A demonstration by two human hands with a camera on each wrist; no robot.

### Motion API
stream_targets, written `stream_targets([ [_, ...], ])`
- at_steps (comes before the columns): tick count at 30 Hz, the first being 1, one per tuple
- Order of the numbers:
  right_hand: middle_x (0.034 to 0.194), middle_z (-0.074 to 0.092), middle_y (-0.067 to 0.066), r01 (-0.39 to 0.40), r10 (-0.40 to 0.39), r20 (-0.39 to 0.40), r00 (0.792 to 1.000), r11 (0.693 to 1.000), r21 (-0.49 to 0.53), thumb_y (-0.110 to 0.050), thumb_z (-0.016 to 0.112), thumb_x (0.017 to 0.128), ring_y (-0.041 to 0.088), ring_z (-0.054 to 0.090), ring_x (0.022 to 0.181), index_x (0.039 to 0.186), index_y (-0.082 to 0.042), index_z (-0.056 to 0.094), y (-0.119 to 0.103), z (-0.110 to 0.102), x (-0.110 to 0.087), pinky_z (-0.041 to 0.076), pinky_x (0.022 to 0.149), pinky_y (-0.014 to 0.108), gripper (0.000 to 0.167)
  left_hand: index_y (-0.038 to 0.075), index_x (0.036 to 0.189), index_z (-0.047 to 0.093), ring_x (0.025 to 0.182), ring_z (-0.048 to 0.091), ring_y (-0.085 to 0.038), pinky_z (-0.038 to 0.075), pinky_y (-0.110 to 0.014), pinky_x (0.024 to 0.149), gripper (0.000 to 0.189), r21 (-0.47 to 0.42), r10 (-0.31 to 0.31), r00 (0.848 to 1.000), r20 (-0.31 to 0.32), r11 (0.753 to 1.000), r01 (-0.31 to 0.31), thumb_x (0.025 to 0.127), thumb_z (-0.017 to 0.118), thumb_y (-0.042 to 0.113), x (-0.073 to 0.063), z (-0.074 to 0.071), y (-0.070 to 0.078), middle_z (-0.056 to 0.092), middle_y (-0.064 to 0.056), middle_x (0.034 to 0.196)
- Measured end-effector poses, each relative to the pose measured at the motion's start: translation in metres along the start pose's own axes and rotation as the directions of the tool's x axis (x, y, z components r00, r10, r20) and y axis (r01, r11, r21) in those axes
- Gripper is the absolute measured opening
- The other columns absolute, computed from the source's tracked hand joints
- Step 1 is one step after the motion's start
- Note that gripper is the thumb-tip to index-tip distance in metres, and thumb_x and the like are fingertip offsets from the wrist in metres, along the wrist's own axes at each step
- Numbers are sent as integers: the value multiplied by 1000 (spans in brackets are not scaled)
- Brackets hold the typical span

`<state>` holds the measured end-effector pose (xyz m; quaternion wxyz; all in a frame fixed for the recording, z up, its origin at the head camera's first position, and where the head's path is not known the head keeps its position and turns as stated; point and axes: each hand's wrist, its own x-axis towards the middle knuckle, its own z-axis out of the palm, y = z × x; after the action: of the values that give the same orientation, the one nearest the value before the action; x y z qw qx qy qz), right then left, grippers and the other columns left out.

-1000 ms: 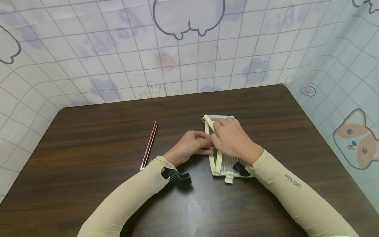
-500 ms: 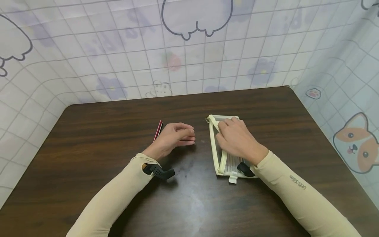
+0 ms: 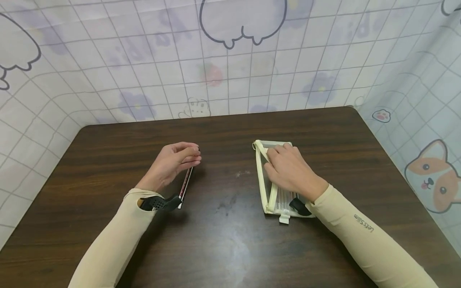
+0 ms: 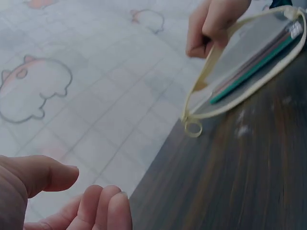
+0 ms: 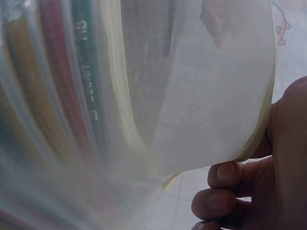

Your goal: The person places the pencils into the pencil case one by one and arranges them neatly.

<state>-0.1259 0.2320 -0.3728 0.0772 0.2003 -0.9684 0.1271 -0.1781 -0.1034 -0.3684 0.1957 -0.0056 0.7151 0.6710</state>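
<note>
My left hand (image 3: 171, 164) hovers over slim dark red-and-black pencils (image 3: 186, 183) lying on the table, hiding their far part. In the left wrist view its thumb (image 4: 60, 176) stands apart from the bent fingers, with nothing in between. On the right is a see-through mesh pencil case (image 3: 261, 180) with pale yellow zip trim, its mouth spread. My right hand (image 3: 289, 168) pinches the case's edge and holds it raised. Inside, a green pencil (image 4: 254, 71) shows in the left wrist view. Through the mesh in the right wrist view appear red (image 5: 62, 62) and ochre pencils (image 5: 31, 72).
Both hands work over a dark wood-grain table (image 3: 223, 240). A white grid-patterned cloth (image 3: 230, 76) with cartoon prints rises behind it and at the sides. From the case's near edge sticks a small white tag (image 3: 284, 219), and a ring (image 4: 194, 128) hangs at its zip.
My left hand has left the mouth of the pencil case and moved left to above the pencils on the table. The right hand stays at the case, holding its edge.
</note>
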Motion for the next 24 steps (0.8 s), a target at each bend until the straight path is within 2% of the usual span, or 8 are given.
stream_targets([
  [5,71,46,4,11,-11,-10,1000,1000,-5,-16,41,96,24,36,70,71,-13,45,1,1,1,27,67,30,26,-9,141,48,102,72,-13,63,-23,93,49,39,-15,1000,-21,999,15,103,64,18,-4,-17,-7,60,-17,133],
  [11,68,42,3,30,-30,-27,999,999,-16,-14,42,96,21,34,68,69,-13,43,2,4,1,26,67,29,26,-7,142,50,102,71,-11,62,-22,94,51,161,-28,999,-40,986,34,105,62,26,-6,-29,-18,58,-19,133],
  [17,68,43,3,35,-36,-26,999,999,-19,-14,42,96,21,34,67,69,-13,44,3,4,1,26,66,29,27,-5,140,53,99,72,-10,63,-22,92,50,283,-35,998,-51,958,48,106,59,31,-4,-33,-26,60,-25,133],
  [24,68,41,3,44,-44,-28,999,999,-26,-13,42,95,20,32,66,68,-13,42,2,3,1,25,66,28,27,-2,134,60,103,73,-17,63,-29,96,44,385,-15,999,-36,922,28,105,61,30,-4,-33,-29,64,-24,134],
])
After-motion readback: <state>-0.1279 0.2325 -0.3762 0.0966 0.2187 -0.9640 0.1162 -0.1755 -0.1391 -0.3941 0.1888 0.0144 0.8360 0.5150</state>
